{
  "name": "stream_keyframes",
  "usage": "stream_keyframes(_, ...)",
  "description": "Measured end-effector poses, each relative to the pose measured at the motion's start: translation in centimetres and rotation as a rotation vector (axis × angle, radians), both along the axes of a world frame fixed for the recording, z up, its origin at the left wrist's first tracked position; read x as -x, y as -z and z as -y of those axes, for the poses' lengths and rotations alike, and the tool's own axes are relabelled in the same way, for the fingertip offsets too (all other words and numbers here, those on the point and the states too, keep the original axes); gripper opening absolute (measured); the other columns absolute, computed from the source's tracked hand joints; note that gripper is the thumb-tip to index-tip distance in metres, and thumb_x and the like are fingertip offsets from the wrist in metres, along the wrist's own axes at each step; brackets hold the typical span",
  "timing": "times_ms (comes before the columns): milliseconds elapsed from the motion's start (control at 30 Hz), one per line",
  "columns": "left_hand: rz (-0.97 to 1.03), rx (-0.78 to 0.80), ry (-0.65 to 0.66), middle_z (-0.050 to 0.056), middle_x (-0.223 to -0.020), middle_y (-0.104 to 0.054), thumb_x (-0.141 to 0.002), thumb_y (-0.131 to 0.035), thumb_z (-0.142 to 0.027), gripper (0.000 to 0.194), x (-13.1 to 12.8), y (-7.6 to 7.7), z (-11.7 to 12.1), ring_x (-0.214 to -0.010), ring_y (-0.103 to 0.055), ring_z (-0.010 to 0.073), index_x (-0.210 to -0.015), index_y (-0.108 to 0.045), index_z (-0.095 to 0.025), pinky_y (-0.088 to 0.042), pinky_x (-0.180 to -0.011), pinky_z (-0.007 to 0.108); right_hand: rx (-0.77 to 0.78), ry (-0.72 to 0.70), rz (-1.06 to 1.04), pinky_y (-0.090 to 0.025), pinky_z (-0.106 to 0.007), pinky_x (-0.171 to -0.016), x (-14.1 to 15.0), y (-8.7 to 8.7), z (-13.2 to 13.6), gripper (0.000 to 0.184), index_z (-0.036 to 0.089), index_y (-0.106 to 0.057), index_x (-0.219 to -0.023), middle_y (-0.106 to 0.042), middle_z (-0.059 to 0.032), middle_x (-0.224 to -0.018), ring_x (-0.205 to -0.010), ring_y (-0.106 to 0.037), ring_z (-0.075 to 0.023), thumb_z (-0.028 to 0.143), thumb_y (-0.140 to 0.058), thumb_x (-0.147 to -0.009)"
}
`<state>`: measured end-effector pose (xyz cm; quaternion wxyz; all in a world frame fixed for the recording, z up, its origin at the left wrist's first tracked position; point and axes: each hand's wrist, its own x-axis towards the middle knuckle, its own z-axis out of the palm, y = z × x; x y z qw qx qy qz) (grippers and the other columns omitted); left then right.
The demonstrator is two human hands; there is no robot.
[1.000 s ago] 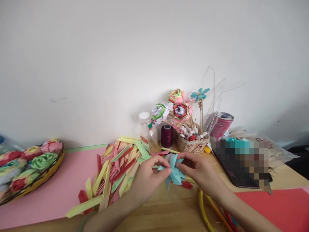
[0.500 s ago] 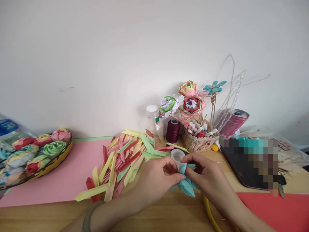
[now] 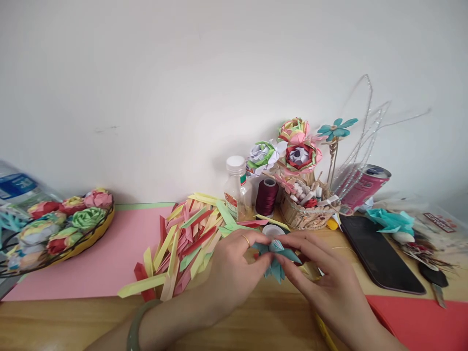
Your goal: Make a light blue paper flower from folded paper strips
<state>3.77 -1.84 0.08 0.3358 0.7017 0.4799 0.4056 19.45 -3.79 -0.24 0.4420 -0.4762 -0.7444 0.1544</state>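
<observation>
A light-blue folded paper flower (image 3: 275, 269) with pointed petals is held between both hands, just above the wooden table's front part. My left hand (image 3: 239, 263), with a ring on one finger, pinches it from the left by thumb and forefinger. From the right, my right hand (image 3: 323, 268) grips it with thumb and fingertips. Part of the flower is covered by the fingers. Right behind it stands a small white round container (image 3: 272, 231). To the left of my left hand lies a heap of folded paper strips (image 3: 186, 234) in yellow, green, red and pink.
A basket of paper flowers (image 3: 104, 229) stands at left on pink paper (image 3: 139, 243). Behind the hands are a bottle (image 3: 237, 190), a maroon thread spool (image 3: 266, 195) and a woven basket (image 3: 309, 217). A black phone (image 3: 380, 258), pink can (image 3: 367, 187) and red paper (image 3: 420, 321) lie right.
My fingers have shifted on the paper flower, and it now sits more level, its petals spread. The right hand's fingers reach further over it. The view has turned slightly left.
</observation>
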Motion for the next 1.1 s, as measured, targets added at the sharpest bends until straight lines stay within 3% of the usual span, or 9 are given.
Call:
stream_keyframes(333, 0.177, 0.012, -0.01, 0.004, -0.081, -0.069, -0.068, -0.063, -0.012, 0.012, -0.13, 0.59, 0.36, -0.079, -0.063, 0.0192, -0.076, -0.065, -0.02, -0.049, -0.075, 0.03, -0.182, 0.05, 0.112, -0.05, -0.024, -0.062, -0.25, 0.15, 0.46, 0.017, 0.023, -0.059, -0.097, -0.063, -0.0042, -0.087, -0.076, -0.061, -0.0154, 0.022, -0.058, -0.08)
stream_keyframes(533, 0.169, -0.181, 0.046, 0.005, -0.083, -0.069, -0.071, -0.062, -0.012, 0.008, 0.04, 0.71, 0.38, -0.081, -0.063, 0.0185, -0.072, -0.063, -0.019, -0.048, -0.076, 0.03, -0.244, 0.076, 0.164, -0.05, -0.024, -0.061, -0.42, 0.4, 0.5, 0.016, 0.024, -0.058, -0.096, -0.062, -0.0036, -0.085, -0.075, -0.062, -0.0144, 0.02, -0.057, -0.081)
stream_keyframes(967, 0.085, -0.403, 0.051, 0.007, -0.083, -0.067, -0.077, -0.058, -0.012, 0.009, 0.07, 0.83, 0.46, -0.082, -0.062, 0.0166, -0.082, -0.061, -0.018, -0.05, -0.075, 0.028, -0.314, 0.067, 0.151, -0.052, -0.025, -0.065, -0.49, 0.57, 0.48, 0.022, 0.025, -0.057, -0.098, -0.064, -0.0033, -0.085, -0.075, -0.063, -0.015, 0.014, -0.058, -0.079)
stream_keyframes(1100, 0.137, -0.583, 0.056, 0.006, -0.078, -0.065, -0.075, -0.058, -0.007, 0.012, -0.12, 0.97, 0.13, -0.076, -0.061, 0.0153, -0.082, -0.061, -0.017, -0.052, -0.069, 0.027, -0.367, 0.081, 0.153, -0.052, -0.023, -0.063, -0.41, 0.29, 0.45, 0.016, 0.022, -0.059, -0.093, -0.065, -0.0026, -0.081, -0.072, -0.064, -0.0143, 0.015, -0.058, -0.079)
